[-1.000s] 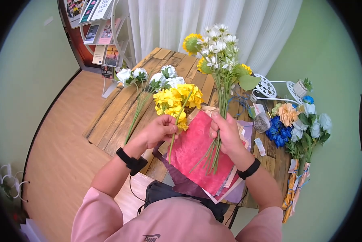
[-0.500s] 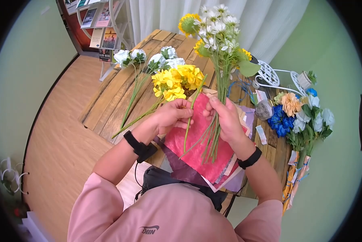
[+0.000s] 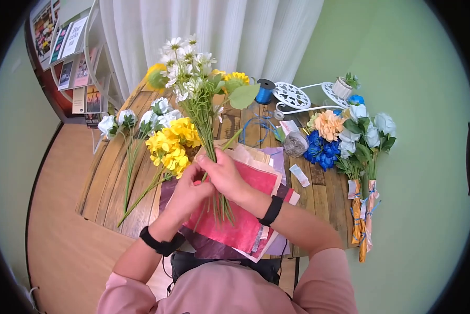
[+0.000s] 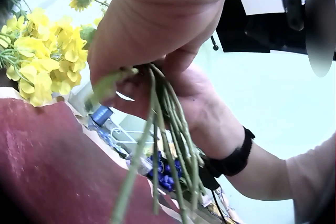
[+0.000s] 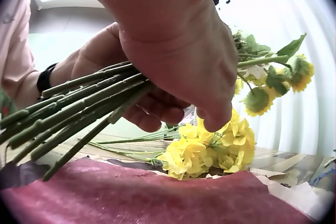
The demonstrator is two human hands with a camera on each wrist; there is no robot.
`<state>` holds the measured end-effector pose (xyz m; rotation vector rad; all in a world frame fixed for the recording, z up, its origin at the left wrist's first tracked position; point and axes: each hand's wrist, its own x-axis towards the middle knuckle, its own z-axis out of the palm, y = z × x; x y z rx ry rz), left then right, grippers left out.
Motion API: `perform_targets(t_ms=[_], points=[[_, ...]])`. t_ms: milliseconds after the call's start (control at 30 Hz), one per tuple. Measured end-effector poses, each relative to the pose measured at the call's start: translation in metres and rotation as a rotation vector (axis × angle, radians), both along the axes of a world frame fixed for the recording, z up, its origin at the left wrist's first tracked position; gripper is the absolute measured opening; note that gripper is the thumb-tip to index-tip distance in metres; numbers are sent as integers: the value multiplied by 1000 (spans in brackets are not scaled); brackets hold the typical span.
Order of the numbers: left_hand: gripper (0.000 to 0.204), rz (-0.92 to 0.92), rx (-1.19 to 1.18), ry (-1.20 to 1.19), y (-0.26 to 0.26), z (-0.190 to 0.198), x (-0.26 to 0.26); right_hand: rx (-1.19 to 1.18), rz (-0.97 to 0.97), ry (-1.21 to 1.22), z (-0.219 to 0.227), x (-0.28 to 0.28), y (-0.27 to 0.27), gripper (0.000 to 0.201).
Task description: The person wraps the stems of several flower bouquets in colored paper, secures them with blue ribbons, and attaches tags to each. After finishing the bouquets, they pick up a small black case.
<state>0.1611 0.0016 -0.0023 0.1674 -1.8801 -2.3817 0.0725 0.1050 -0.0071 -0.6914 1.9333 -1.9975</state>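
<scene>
In the head view my right hand (image 3: 225,178) grips a bunch of artificial flowers by its green stems (image 5: 79,103). White blossoms (image 3: 185,68) and yellow sunflowers (image 3: 235,79) top the bunch, which leans to the left. My left hand (image 3: 189,192) is up against the right one, its fingers curled in at the stems. A single cut green stem (image 3: 231,140) slants out behind the right hand, across the bunch; its held end is hidden by the hands. Beneath them lie red wrapping sheets (image 3: 256,180), with yellow flowers (image 3: 172,146) just left of the hands.
White roses (image 3: 159,115) lie at the table's left. Behind are a blue ribbon spool (image 3: 265,92) and a white metal stand (image 3: 292,97). To the right are a grey roll (image 3: 296,144), blue flowers (image 3: 321,152) and wrapped bouquets (image 3: 371,131).
The left hand has brought the single stem rightward to the bunch and now meets the right hand. The bunch has tilted left, and the head view has turned right.
</scene>
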Motion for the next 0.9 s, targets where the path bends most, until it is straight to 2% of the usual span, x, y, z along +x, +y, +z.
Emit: perform_targets(t_ms=[33, 67, 133, 300, 400, 467, 533, 600, 667, 733, 800, 900], points=[[66, 4, -297, 60, -2, -3, -2, 27, -9, -19, 0, -1, -1, 20], [66, 0, -297, 66, -1, -4, -2, 54, -18, -38, 1, -3, -1, 15], [79, -116, -453, 175, 3, 4, -1, 82, -27, 8, 4, -6, -1, 17], [84, -109, -519, 242, 7, 0, -16, 46, 20, 21, 7, -6, -1, 21], [79, -79, -524, 181, 11, -2, -21, -34, 14, 58, 8, -8, -7, 21], [72, 1, -434, 321, 11, -16, -29, -30, 22, 62, 18, -7, -8, 21], [69, -20, -340, 318, 9, -19, -32, -25, 26, 70, 27, -7, -9, 20], [67, -47, -243, 315, 11, -12, -29, 18, -11, 84, 35, -4, -8, 29], [65, -137, 192, 63, 12, 22, -16, 56, 11, 46, 39, -5, -6, 30], [64, -146, 200, -3, 8, 15, -16, 90, 38, 2, 39, -8, -6, 30], [61, -45, 62, 20, 9, 13, -18, 130, 167, 140, 36, -19, -4, 37], [60, -19, 101, 22, 3, 23, -17, 173, 167, 136, 48, -22, 5, 44]])
